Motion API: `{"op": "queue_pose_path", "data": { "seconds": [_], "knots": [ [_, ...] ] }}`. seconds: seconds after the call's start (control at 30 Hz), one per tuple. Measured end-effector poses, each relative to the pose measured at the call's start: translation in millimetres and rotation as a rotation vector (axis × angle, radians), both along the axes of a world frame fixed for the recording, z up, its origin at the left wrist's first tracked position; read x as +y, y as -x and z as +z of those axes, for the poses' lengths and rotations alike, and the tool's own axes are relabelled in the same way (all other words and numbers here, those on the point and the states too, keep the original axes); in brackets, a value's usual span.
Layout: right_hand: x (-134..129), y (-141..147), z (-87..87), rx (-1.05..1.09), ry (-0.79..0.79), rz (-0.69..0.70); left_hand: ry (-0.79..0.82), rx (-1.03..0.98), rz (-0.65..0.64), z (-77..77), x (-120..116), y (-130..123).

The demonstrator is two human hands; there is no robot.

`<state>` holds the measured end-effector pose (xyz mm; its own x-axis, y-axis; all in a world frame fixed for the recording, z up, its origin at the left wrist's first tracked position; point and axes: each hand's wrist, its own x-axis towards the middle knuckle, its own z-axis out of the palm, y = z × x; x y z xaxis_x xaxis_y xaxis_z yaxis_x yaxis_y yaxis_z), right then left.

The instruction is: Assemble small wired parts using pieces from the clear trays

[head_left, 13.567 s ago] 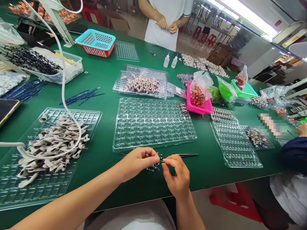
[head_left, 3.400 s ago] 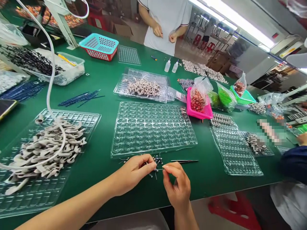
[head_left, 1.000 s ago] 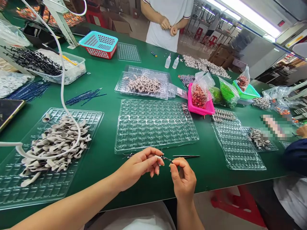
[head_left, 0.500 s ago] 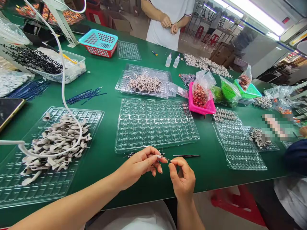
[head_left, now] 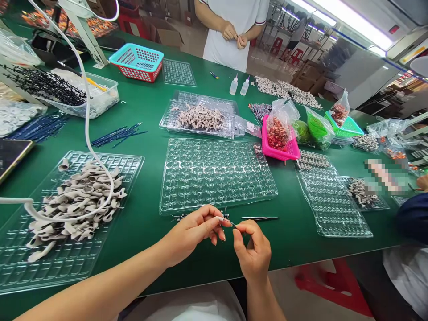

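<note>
Over the front of the green table, my left hand [head_left: 195, 229] is closed on a small white earphone-like piece [head_left: 220, 218], pinched between thumb and fingers. My right hand [head_left: 253, 249] meets it from the right, thumb and forefinger pressed together on a thin dark bit [head_left: 234, 225], too small to name. Just beyond my right fingers lie tweezers [head_left: 264, 218]. Small dark parts show partly behind my left hand. Behind both hands is a clear moulded tray [head_left: 217, 174], with a few small pieces at its far right corner.
On the left, a tray holds a heap of grey-white shells [head_left: 78, 200], crossed by a white cable [head_left: 87, 111]. Smaller shells [head_left: 200, 118] lie on stacked trays farther back. A pink basket [head_left: 282, 154], two dropper bottles [head_left: 234, 84] and a blue basket [head_left: 137, 53] stand beyond. Another person stands opposite.
My hands keep almost the same pose, with the right fingers shifted very slightly left toward the white piece. The view has moved a little.
</note>
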<state>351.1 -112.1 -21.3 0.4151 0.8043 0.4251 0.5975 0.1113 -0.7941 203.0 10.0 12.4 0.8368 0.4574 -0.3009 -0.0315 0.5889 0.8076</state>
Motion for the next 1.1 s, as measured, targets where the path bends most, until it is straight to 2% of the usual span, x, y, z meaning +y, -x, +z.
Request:
{"op": "queue_pose_path", "data": {
  "seconds": [0.27,0.43,0.63,0.8,1.1],
  "knots": [
    [6,2,3.8,-0.154,-0.051,0.027,-0.391,0.233,0.034,5.2,-3,1],
    [7,2,3.8,-0.2,-0.051,0.04,-0.541,0.272,0.035,7.3,-3,1],
    [7,3,2.7,-0.209,-0.063,0.055,-0.671,0.276,0.009,-1.6,-4,3],
    [7,3,4.5,-0.175,-0.053,0.079,-0.726,0.283,-0.015,-4.8,-4,2],
    [3,1,7.5,-0.087,-0.054,0.139,-0.607,0.229,-0.014,-5.0,-5,3]
  ]
}}
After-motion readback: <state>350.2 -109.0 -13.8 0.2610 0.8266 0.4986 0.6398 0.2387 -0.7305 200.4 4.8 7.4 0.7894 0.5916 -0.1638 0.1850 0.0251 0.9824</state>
